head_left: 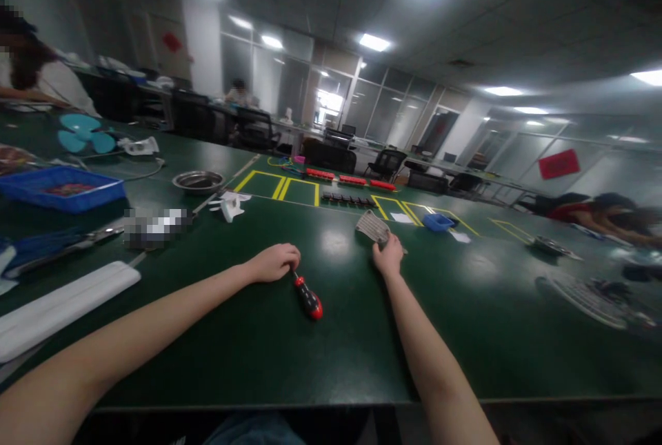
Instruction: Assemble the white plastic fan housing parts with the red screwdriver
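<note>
A screwdriver (310, 300) with a black and red handle points toward me on the green table. My left hand (273, 263) is closed, its curled fingers around the thin shaft end. To the right and a little farther off, my right hand (389, 256) grips the near edge of a grey ribbed plate (372, 225). That plate is slightly tilted, and my fingers partly cover its near side. Just what the ribbed plate belongs to cannot be made out.
Left on the green table (341, 355) are a blue tray (98, 198), a metal bowl (198, 181), a long white bar (72, 303) and a blue fan (87, 133). Black and red part rows (347, 199) lie ahead, with a small blue bin (437, 222). People sit at both sides.
</note>
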Motion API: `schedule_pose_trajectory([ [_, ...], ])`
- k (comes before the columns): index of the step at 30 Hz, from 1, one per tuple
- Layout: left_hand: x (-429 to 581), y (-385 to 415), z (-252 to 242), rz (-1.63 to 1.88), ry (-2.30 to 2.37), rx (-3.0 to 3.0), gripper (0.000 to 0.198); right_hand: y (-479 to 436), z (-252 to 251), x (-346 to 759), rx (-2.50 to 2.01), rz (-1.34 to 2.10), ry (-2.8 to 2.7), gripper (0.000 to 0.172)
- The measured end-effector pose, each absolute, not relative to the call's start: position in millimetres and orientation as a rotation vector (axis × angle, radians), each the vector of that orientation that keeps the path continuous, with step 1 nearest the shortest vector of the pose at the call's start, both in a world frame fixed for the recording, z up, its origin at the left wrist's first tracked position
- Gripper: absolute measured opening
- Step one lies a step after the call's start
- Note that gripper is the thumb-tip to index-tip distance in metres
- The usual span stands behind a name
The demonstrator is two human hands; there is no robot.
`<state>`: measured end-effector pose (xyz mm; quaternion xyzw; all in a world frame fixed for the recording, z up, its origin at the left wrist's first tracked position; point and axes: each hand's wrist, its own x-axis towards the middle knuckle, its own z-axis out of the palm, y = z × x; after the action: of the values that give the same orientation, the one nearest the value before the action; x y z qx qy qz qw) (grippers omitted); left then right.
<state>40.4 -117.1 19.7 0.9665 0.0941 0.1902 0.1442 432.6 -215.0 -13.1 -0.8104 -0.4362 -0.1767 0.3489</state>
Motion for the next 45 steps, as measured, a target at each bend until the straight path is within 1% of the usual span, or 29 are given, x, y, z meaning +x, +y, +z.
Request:
schedule_pose_trajectory([
  [2, 43, -125, 22, 0.534, 0.236, 2.783, 0.019, -213, -16, 437, -2.054, -0.341, -1.105, 0.071],
  [4, 45, -131, 24, 0.517, 0.215, 2.778, 0.018, -210, -17, 442, -1.981, -0.216, -1.094, 0.072],
  [10, 46, -134, 24, 0.491, 0.225, 2.749, 0.017, -211, -14, 451, -1.835, -0.066, -1.079, 0.058],
  [16, 45, -130, 22, 0.493, 0.256, 2.734, 0.017, -214, -13, 444, -1.810, 0.051, -1.017, 0.068],
  [18, 45, -129, 22, 0.495, 0.272, 2.731, 0.017, -212, -12, 441, -1.835, 0.072, -1.034, 0.062],
  [21, 44, -129, 21, 0.489, 0.282, 2.735, 0.017, -210, -8, 439, -1.883, 0.070, -1.085, 0.043],
  [23, 44, -130, 21, 0.482, 0.287, 2.742, 0.017, -210, -6, 437, -1.913, 0.053, -1.113, 0.034],
  [26, 45, -130, 22, 0.490, 0.307, 2.747, 0.017, -214, -4, 432, -1.952, 0.019, -1.134, 0.028],
  [33, 45, -127, 19, 0.534, 0.359, 2.728, 0.018, -219, -2, 421, -2.008, -0.010, -1.189, 0.025],
  [39, 44, -127, 19, 0.536, 0.380, 2.708, 0.018, -217, -2, 420, -2.033, -0.002, -1.127, 0.030],
  [45, 45, -126, 20, 0.530, 0.398, 2.700, 0.019, -216, -3, 425, -1.935, 0.038, -0.974, 0.032],
])
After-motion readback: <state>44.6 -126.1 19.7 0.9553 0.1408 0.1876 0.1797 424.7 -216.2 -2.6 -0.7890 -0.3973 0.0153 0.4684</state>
